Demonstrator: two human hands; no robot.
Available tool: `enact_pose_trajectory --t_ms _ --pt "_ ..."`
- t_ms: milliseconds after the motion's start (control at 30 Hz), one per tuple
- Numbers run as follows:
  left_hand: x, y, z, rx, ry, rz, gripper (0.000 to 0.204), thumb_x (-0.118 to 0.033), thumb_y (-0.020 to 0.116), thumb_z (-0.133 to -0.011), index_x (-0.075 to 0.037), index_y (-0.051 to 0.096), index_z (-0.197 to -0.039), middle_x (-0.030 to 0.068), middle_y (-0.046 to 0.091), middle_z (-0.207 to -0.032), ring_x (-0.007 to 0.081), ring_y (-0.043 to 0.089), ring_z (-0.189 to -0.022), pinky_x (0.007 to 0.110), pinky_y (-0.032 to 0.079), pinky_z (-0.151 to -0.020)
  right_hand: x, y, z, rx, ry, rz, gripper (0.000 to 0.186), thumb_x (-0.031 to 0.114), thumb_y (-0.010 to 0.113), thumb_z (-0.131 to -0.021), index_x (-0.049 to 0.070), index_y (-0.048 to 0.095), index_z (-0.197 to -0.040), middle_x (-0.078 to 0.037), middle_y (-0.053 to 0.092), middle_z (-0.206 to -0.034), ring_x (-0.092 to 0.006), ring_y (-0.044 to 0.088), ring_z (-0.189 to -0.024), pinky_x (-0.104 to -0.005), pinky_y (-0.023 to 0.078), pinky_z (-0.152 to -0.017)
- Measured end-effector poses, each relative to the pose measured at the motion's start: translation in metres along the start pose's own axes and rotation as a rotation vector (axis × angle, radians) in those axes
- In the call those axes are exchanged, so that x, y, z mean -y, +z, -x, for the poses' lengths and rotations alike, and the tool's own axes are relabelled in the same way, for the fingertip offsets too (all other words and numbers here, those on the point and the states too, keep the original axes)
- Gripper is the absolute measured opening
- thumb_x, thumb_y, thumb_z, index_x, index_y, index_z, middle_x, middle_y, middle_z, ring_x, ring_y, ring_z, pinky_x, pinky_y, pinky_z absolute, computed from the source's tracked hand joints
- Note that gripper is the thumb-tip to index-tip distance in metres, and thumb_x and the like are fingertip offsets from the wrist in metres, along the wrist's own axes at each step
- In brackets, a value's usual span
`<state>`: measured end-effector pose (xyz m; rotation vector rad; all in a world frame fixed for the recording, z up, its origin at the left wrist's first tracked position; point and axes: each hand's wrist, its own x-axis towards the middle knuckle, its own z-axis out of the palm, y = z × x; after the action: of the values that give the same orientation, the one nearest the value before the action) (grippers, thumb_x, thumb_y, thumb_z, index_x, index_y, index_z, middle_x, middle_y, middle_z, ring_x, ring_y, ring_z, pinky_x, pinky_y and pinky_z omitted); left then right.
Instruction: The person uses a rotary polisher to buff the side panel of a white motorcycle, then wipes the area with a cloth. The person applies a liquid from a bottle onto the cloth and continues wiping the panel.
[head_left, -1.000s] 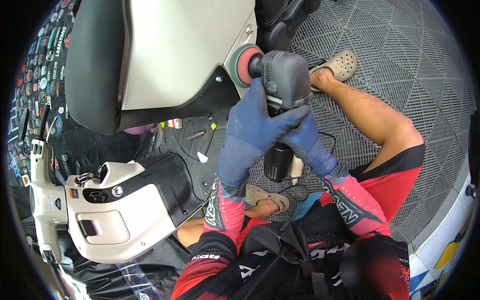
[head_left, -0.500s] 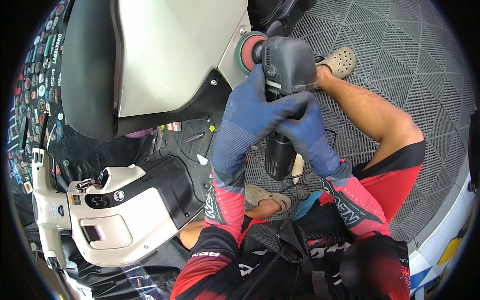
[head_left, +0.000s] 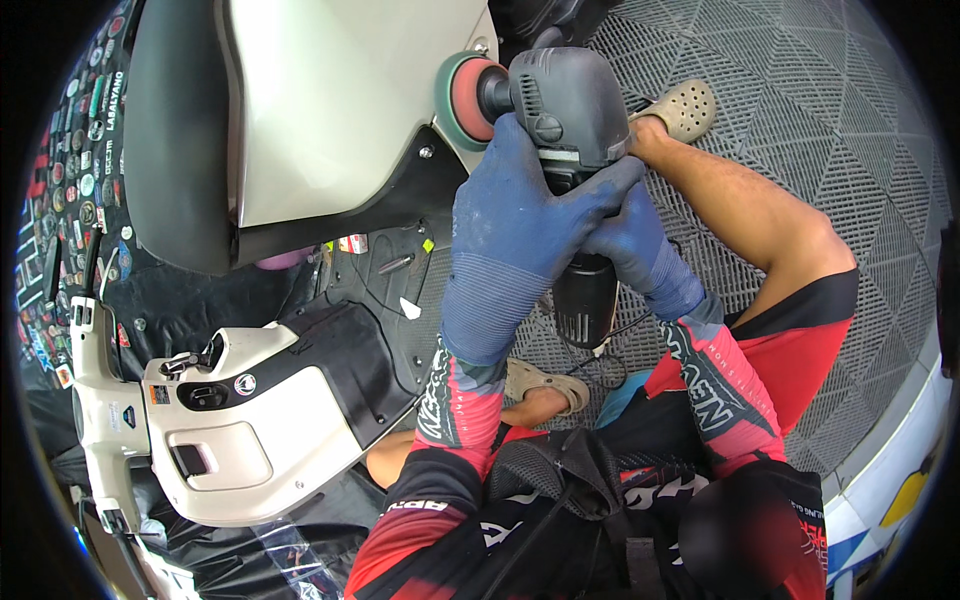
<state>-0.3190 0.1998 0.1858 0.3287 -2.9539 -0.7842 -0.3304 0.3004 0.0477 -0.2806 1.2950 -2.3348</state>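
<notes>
both gloved hands, left hand (head_left: 520, 215) and right hand (head_left: 625, 235), grip polisher (head_left: 570, 100) against scooter panel (head_left: 340, 100).

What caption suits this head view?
Both gloved hands, left hand and right hand, press a polisher pad to a cream scooter panel.

Grey grid floor tiles (head_left: 800, 110), sticker-covered wall (head_left: 70, 180) left.

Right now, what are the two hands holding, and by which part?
Both gloved hands hold the dark polisher: the left hand wraps its body just behind the head, and the right hand grips the handle below.
</notes>
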Motion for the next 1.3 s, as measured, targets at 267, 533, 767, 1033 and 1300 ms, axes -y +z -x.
enact_pose_trajectory --t_ms 267,533,767,1033,1300 --pt "-0.002 0.007 -0.002 0.076 -0.066 0.162 0.075 -0.059 0.082 -0.077 0.003 0.055 -0.111 0.0227 0.072 -0.093 0.036 0.075 -0.086 0.044 0.059 -0.076 0.026 -0.008 0.006 0.026 0.104 0.024 0.054 0.012 0.084 -0.071 -0.001 0.061 -0.119 -0.009 0.072 -0.104 -0.0156 0.069 -0.097 -0.0337 0.057 -0.088" --pt "0.024 0.021 -0.021 0.15 -0.028 0.412 0.077 -0.05 0.083 -0.079 -0.001 0.058 -0.132 0.0166 0.075 -0.108 0.0261 0.074 -0.097 0.039 0.057 -0.086 0.032 -0.002 0.004 -0.142 0.009 0.303 0.062 0.023 0.088 -0.072 -0.001 0.061 -0.122 -0.012 0.074 -0.105 -0.0195 0.072 -0.098 -0.0353 0.059 -0.087" --pt "0.029 0.014 -0.04 0.232 0.092 0.419 0.067 -0.038 0.082 -0.085 0.001 0.058 -0.134 0.0137 0.069 -0.122 0.0206 0.066 -0.11 0.036 0.054 -0.095 0.031 0.008 -0.005 -0.279 -0.171 0.407 0.076 0.03 0.092 -0.07 0.001 0.056 -0.131 -0.017 0.073 -0.113 -0.027 0.074 -0.105 -0.0383 0.059 -0.09" --pt "0.03 0.01 -0.052 0.198 0.079 0.489 0.073 -0.047 0.084 -0.081 0.0 0.059 -0.131 0.0148 0.072 -0.113 0.0219 0.071 -0.102 0.036 0.056 -0.089 0.028 0.014 -0.024 -0.289 -0.175 0.394 0.082 0.036 0.093 -0.069 0.0 0.055 -0.132 -0.018 0.073 -0.114 -0.0292 0.074 -0.106 -0.0396 0.059 -0.09" --pt "0.018 0.008 -0.052 0.205 0.088 0.484 0.067 -0.04 0.082 -0.085 0.001 0.059 -0.133 0.013 0.069 -0.118 0.0208 0.067 -0.106 0.036 0.054 -0.093 0.036 0.01 -0.024 -0.286 -0.157 0.348 0.083 0.037 0.093 -0.068 0.0 0.054 -0.132 -0.017 0.074 -0.112 -0.0281 0.074 -0.105 -0.0388 0.059 -0.091"
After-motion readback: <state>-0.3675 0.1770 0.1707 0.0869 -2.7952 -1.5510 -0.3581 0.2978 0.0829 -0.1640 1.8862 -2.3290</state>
